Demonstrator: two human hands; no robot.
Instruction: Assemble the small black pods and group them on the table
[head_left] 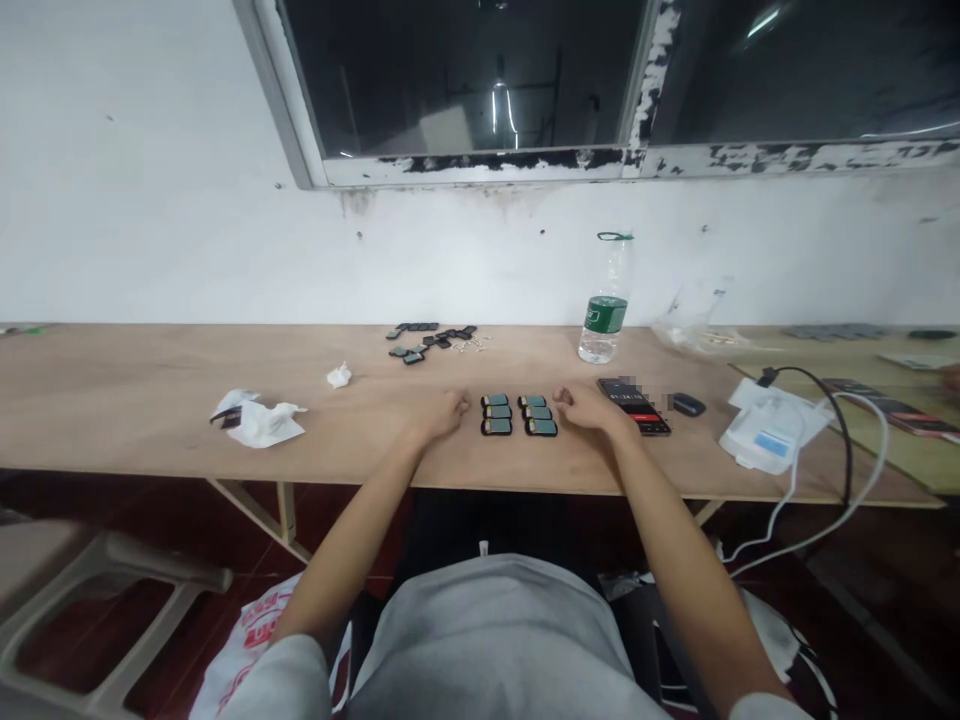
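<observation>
My left hand (pixel 448 412) rests on the wooden table with its fingers curled in, and I see nothing in it. Just to its right stands a short column of small black-framed pieces (pixel 496 413) with grey-green faces and a gold-coloured strip. A matching column of such pieces (pixel 538 414) lies beside the first, a narrow gap between them. My right hand (pixel 581 408) is at the outer side of that second column, fingers bent inward, with no object showing in it. Neither hand visibly grips a piece.
Farther back lie more black pieces (pixel 435 340) with small white bits. A water bottle (pixel 604 315) stands near the wall. To the right are a phone (pixel 636 408), a black oval object (pixel 688 405) and a white device (pixel 765 435) with cables. Crumpled tissues (pixel 262 420) lie left.
</observation>
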